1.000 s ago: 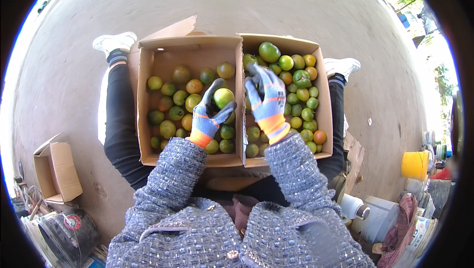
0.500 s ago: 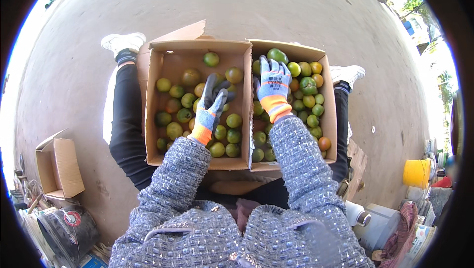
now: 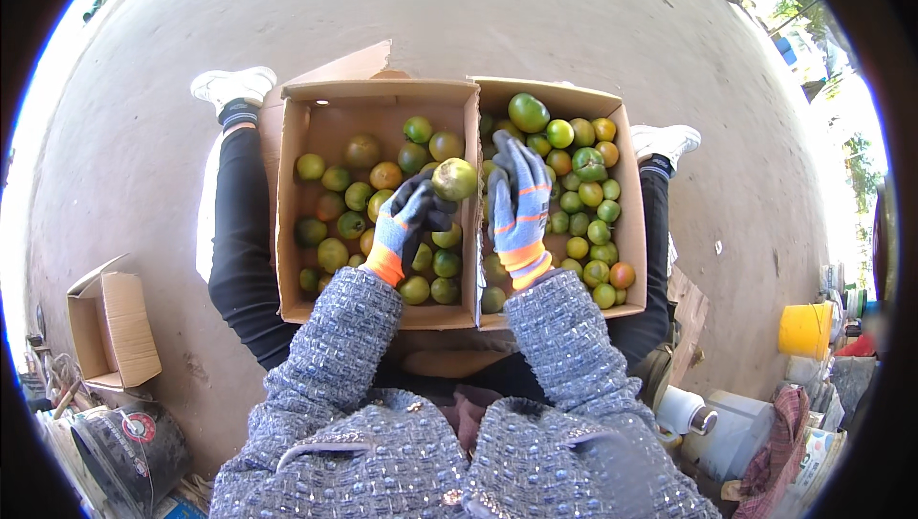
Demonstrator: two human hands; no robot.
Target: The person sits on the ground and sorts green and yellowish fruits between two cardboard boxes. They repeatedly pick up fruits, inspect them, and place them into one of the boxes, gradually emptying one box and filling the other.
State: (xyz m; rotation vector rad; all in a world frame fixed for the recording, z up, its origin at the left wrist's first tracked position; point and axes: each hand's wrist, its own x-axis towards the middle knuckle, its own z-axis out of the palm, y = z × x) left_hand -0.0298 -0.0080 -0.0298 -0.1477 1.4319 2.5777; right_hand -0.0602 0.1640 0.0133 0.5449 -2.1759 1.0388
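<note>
A green tomato with a brownish patch is gripped in the fingers of my left hand, raised above the right side of the left cardboard box. My right hand, fingers stretched out and nothing visible in it, hovers over the left part of the right cardboard box, beside the held tomato. Both hands wear grey-blue gloves with orange cuffs. Green and orange tomatoes lie loose in both boxes; a large green tomato sits at the far side of the right one.
The boxes stand side by side between my outstretched legs. A small open carton lies at the left, with a black bucket nearer. On the right are a yellow bucket, a white container and a checked cloth.
My left hand now holds a green tomato, where before its fingers were spread with none showing. My right hand has drawn nearer and slightly left, away from the large green tomato.
</note>
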